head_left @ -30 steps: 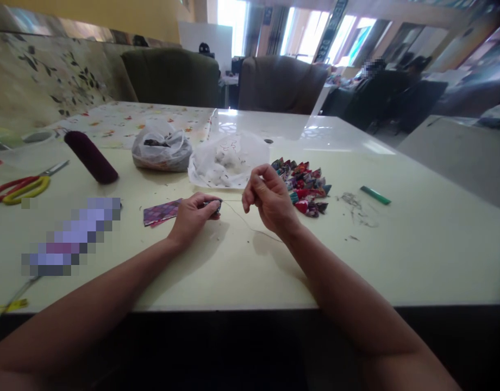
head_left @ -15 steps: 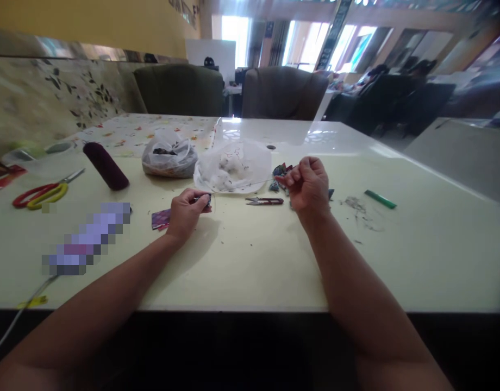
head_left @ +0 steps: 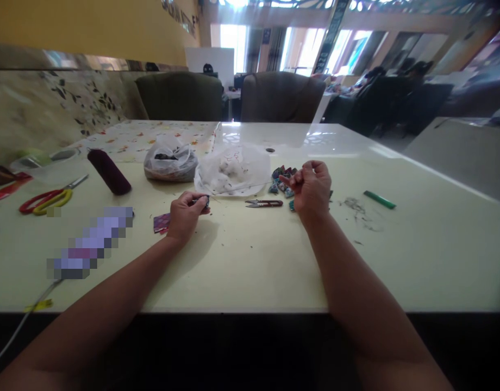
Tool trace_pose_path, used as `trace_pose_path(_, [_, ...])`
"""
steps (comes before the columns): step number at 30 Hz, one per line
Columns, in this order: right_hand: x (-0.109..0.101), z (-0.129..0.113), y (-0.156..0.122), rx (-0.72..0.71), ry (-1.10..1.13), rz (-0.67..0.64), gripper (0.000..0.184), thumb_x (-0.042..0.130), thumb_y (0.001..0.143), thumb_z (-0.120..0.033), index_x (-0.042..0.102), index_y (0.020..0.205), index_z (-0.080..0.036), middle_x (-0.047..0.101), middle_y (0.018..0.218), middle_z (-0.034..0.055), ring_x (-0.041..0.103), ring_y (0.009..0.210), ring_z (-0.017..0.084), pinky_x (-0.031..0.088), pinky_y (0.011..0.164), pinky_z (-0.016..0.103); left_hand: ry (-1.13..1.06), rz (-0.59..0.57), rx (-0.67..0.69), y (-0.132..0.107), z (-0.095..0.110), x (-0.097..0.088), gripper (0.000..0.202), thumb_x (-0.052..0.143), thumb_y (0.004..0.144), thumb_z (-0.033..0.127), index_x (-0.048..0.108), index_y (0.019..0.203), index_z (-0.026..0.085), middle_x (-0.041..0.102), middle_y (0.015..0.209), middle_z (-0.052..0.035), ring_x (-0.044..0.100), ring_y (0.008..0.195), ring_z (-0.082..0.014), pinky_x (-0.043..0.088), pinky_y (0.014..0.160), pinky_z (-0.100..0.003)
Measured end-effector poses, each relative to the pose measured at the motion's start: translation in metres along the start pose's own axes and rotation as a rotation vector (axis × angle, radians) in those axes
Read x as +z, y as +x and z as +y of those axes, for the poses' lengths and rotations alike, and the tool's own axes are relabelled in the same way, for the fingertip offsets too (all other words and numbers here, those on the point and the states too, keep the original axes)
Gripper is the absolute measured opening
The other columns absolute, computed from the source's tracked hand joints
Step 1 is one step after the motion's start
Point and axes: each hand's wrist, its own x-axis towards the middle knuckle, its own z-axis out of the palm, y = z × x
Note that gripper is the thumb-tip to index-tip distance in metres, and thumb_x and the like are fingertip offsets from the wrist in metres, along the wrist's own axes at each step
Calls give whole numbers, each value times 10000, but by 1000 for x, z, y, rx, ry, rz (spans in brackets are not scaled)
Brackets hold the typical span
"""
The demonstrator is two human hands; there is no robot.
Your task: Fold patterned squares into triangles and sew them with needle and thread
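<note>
Pinched in my left hand (head_left: 186, 215) is a small dark patterned fabric piece (head_left: 206, 202), partly covered by the fingers. A thin thread (head_left: 245, 188) runs taut from it across to my right hand (head_left: 314, 190), which is raised over the table with thumb and forefinger closed on the thread; whether a needle is in that pinch I cannot make out. Below the thread lie thread snips (head_left: 264, 203). Several small colourful fabric pieces (head_left: 275, 185) are heaped beside and behind my right hand. Purple patterned cloth (head_left: 161, 222) lies by my left wrist.
White stuffing (head_left: 229, 176) lies on a plastic bag, beside another bag (head_left: 170, 165) with dark contents. At left are scissors (head_left: 50, 201), a maroon thread cone (head_left: 109, 172) and a blurred-out object (head_left: 93, 241) with a cable. Thread scraps (head_left: 356, 209) and a green strip (head_left: 379, 199) lie right.
The view has tilted slightly, so the table things sit a little lower. Both hands keep nearly the same place and grip, with the thread still stretched between them.
</note>
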Motion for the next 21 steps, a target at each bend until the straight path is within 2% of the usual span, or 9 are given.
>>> trace_pose_path(7, [-1,5,4,-34,-34,76,232,639,898,-333,427,852,-250,380,554,-113,422,468,55,537,593,235,-8,-7,9,1,-2,0,275,788,720,346,760,870,117,664,719,-7,664,612,-119,614,645,-260])
trace_pose_path(11, [6,1,-3,-29,-81,45,234,631,918,-331,429,841,-242,435,571,-95,451,497,59,516,578,212,-23,-31,6,0,-2,0,301,797,727,358,758,896,112,674,735,-8,677,614,-124,622,646,-269])
trace_pose_path(14, [18,-2,-20,82,-143,-141,230,601,933,-350,428,834,-236,481,584,-74,441,474,66,443,468,195,-50,-90,3,-5,-1,2,322,805,734,376,746,912,114,682,739,-9,681,617,-124,630,660,-279])
trace_pose_path(17, [33,-1,-44,206,-244,-447,163,588,923,-328,478,853,-230,401,542,-90,346,425,68,332,385,198,-51,-178,9,-13,3,6,309,808,744,364,718,912,120,678,729,-6,676,620,-119,633,671,-278])
trace_pose_path(21, [47,5,-74,176,-431,-754,147,628,898,-334,575,922,-199,395,562,-85,351,471,66,282,422,200,-89,-265,53,-22,9,10,299,815,747,336,648,909,148,649,791,9,668,639,-110,638,653,-276])
